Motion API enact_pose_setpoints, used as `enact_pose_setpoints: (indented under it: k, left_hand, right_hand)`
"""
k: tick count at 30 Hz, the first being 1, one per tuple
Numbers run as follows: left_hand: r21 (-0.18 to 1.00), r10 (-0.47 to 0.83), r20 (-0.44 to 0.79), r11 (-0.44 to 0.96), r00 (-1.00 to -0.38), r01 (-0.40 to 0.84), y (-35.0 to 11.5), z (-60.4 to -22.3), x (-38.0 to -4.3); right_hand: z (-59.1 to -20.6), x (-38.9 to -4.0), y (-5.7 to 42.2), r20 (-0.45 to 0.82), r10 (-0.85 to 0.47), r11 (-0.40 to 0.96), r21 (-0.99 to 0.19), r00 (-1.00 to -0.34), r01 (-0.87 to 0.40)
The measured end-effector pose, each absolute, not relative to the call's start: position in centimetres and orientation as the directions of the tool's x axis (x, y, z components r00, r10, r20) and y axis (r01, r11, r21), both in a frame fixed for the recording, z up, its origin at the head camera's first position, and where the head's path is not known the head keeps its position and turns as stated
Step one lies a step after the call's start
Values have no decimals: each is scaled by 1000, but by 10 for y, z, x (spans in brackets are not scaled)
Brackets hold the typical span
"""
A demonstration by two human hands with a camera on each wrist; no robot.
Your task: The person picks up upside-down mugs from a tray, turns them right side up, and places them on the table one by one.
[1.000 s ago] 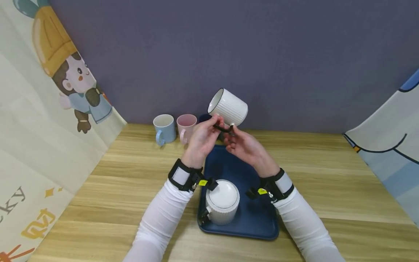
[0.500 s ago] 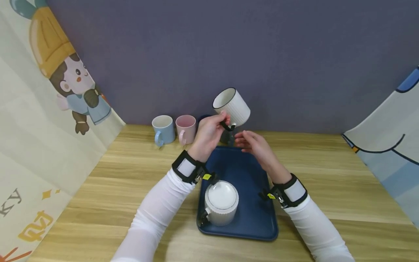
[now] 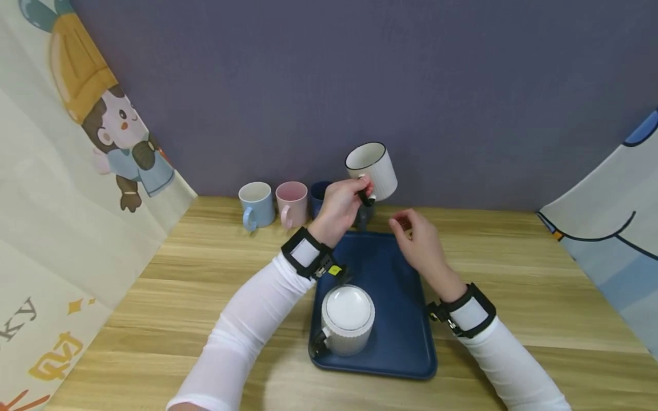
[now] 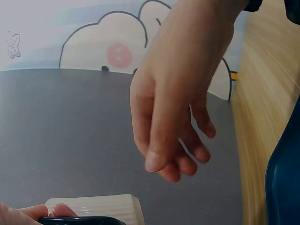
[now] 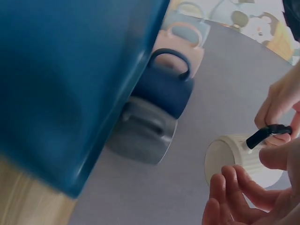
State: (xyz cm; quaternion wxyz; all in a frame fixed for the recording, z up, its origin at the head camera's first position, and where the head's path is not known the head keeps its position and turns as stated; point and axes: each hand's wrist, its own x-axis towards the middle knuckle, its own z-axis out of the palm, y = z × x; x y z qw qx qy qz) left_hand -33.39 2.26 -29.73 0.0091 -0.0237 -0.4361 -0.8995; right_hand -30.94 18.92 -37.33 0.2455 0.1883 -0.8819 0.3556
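A white ribbed mug [image 3: 382, 177] with a dark rim is held up, tilted, above the far end of the tray; my left hand [image 3: 335, 210] grips its black handle. In the right wrist view the mug's base [image 5: 219, 161] faces the camera. To the right of the mug and apart from it, my right hand [image 3: 422, 242] holds nothing, its fingers loosely bent. A second white ribbed mug [image 3: 348, 319] stands upside down on the blue tray [image 3: 398, 348], its black handle pointing left. The left wrist view shows the right hand [image 4: 176, 93] hanging over the grey backdrop.
Along the backdrop stand a light blue mug [image 3: 259, 206], a pink mug [image 3: 294, 204], a navy mug [image 3: 316, 195] partly behind the left hand, and a grey mug [image 3: 364, 217]. A wooden table [image 3: 216, 274] carries everything. A purple-grey wall [image 3: 462, 103] rises behind.
My right hand has let go of the mug's handle and moved right and toward me. The left hand keeps its grip; the mug has shifted right and its opening now points more upward.
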Motion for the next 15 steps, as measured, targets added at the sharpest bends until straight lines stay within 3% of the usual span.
enact_pose_setpoints:
  k: [8, 15]
  left_hand:
    - [812, 20, 3, -584, -1000, -9, 33, -294, -335]
    - [820, 50, -11, -572, -999, -38, 45, -296, -335]
  right_hand:
    - [-381, -299, 201, 639, -184, 758, -391, -747, -522]
    - [-385, -292, 213, 619, -196, 802, -345, -761, -488]
